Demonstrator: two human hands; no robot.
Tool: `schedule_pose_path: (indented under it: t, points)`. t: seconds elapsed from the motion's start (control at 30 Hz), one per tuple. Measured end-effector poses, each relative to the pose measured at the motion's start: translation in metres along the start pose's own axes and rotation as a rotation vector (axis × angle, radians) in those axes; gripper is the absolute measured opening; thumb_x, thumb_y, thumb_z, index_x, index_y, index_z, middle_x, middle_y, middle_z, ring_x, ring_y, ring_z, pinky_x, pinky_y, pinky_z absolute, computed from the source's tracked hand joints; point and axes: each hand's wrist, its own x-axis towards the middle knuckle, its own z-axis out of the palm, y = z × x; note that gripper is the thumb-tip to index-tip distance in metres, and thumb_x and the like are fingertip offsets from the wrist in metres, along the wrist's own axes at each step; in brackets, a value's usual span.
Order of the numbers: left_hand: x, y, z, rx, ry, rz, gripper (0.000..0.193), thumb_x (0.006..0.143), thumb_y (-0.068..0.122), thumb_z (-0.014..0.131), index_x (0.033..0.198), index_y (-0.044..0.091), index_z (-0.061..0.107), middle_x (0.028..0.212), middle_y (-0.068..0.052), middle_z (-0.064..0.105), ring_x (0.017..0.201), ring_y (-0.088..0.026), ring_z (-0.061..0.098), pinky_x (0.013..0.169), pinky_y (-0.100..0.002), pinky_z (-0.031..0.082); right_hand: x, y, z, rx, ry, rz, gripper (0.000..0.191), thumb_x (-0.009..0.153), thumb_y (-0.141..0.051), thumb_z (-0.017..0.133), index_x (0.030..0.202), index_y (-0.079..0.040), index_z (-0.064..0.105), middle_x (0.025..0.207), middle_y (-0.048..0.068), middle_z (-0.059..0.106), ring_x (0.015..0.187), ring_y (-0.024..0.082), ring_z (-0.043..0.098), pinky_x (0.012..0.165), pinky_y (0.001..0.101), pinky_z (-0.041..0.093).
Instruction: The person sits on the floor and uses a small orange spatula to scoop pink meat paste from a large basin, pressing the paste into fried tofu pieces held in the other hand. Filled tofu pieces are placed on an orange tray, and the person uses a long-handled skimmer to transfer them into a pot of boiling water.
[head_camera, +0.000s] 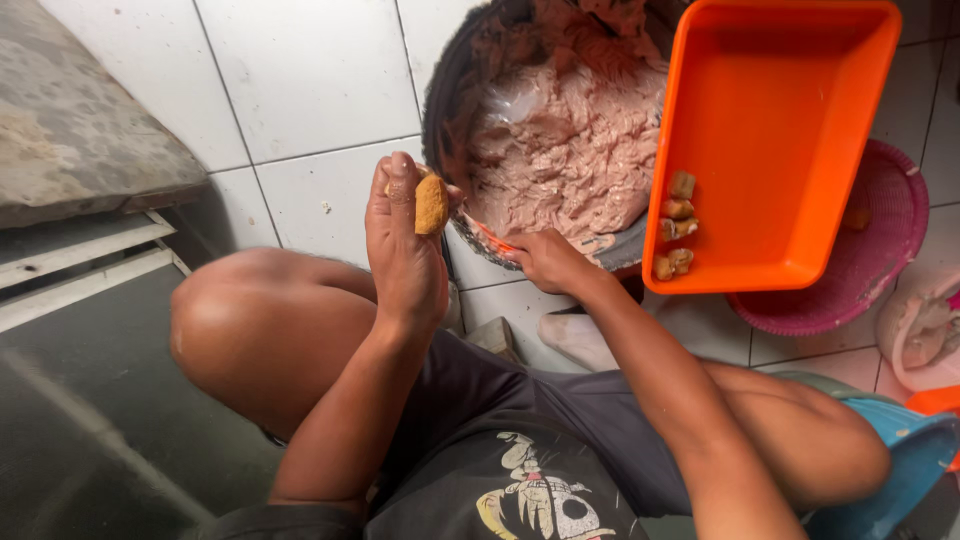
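Filling step: left hand (405, 250) pinches a tofu puff (431, 204), right hand (545, 260), grip hidden, digs paste (570, 140) in the bowl (440, 90) just ahead; stuffing needs steady fingers.

White glazed floor tiles (310, 90) with dark grout fill the upper left of the frame — a worn grey slab (70, 130) sits at far left, pale slats (80, 265) below it.

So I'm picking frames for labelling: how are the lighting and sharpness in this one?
Head view: light is even and soft on the white floor tiles; the orange tray is bright and saturated, without glare; the left hand, its golden piece and the pink paste look slightly soft; lower left falls into shadow; edges bow a little.
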Motion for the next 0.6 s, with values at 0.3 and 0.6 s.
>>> schedule_pose_path:
  t: [0.3, 0.6]
  points:
    - [-0.003, -0.067, -0.021, 0.224, 0.055, 0.014, 0.024, 0.108, 0.029, 0.062, 0.097, 0.009, 0.056, 0.094, 0.001, 0.061, 0.086, -0.006, 0.054, 0.078, -0.025, 0.047, -0.066, 0.001, 0.012, 1.181, 0.222, 0.447, 0.031, 0.108, -0.038, 0.047, 0.098, -0.01, 0.057, 0.07, -0.004, 0.049, 0.049, 0.001, 0.04, 0.042, 0.0195, 0.031]
    - [-0.079, -0.168, -0.017, 0.311, -0.19, -0.526, 0.021, 0.1, 0.025, 0.069, 0.096, 0.006, 0.061, 0.083, -0.001, 0.063, 0.074, -0.01, 0.054, 0.066, -0.027, 0.045, -0.124, 0.005, 0.015, 0.825, 0.607, 0.195, 0.034, 0.083, 0.0, 0.084, 0.1, -0.005, 0.054, 0.087, -0.002, 0.056, 0.077, 0.004, 0.052, 0.069, 0.0217, 0.049]
